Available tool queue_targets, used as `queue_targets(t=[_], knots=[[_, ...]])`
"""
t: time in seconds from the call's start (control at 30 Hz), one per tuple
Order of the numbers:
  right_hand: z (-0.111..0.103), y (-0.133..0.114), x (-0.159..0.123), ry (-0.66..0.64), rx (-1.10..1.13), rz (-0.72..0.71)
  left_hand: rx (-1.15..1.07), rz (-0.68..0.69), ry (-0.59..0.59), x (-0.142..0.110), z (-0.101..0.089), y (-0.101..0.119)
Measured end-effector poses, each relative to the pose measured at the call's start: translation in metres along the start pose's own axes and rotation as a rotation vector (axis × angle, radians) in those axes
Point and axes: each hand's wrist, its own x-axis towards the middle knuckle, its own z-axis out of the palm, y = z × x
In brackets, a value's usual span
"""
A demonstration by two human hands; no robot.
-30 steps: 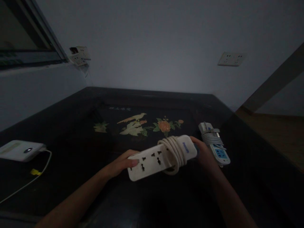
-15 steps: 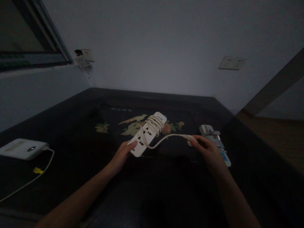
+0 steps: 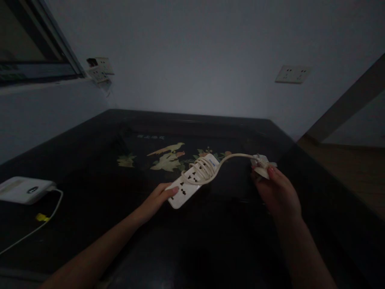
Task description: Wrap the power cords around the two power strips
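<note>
My left hand (image 3: 161, 196) is closed on the near end of a white power strip (image 3: 188, 189), its thumb lying on the socket face. The strip is tilted, with its far end pointing up and right. Several turns of the cream cord (image 3: 204, 170) are wrapped round that far half. From there a loose length arcs right to the plug (image 3: 262, 168), pinched in the fingers of my right hand (image 3: 279, 190). Behind the plug and right hand shows part of a second white strip (image 3: 259, 157) lying on the table; the rest is hidden.
On the dark table (image 3: 192, 241), a painted bird and flowers (image 3: 167, 156) decorate the top. A white box (image 3: 28, 189) with a cable and yellow tag (image 3: 42, 217) lies at left. Wall sockets (image 3: 292, 74) are at the right, others (image 3: 100, 70) at the left by the window.
My right hand has moved right with the plug, coming over the second strip. The loose cord now arcs higher. The held strip has shifted slightly right and down.
</note>
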Motion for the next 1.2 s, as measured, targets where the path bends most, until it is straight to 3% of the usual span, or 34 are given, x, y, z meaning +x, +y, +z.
queue_targets(t=[0.23, 0.43, 0.5, 0.6, 0.83, 1.07, 1.2], knots=[[0.005, 0.001, 0.000, 0.130, 0.121, -0.068, 0.070, -0.048, -0.331, -0.015, 0.007, 0.017], [0.005, 0.017, -0.002, 0.288, -0.069, -0.101, 0.119, -0.082, -0.595, -0.030, 0.005, 0.025], [0.009, 0.023, -0.007, 0.267, -0.175, -0.093, 0.131, -0.052, -0.700, -0.030, 0.005, 0.025], [0.019, 0.027, -0.016, 0.089, -0.423, -0.088, 0.104, 0.016, -0.770, -0.030, 0.006, 0.026], [0.028, 0.027, -0.024, -0.479, -0.606, -0.039, -0.106, -0.008, -0.608, -0.030, 0.001, 0.023], [0.032, 0.020, -0.028, -0.609, -0.534, 0.137, -0.339, 0.032, -0.100, -0.019, 0.001, 0.018], [0.034, 0.016, -0.031, -0.662, -0.453, 0.251, -0.326, 0.025, 0.067, -0.012, 0.003, 0.017]])
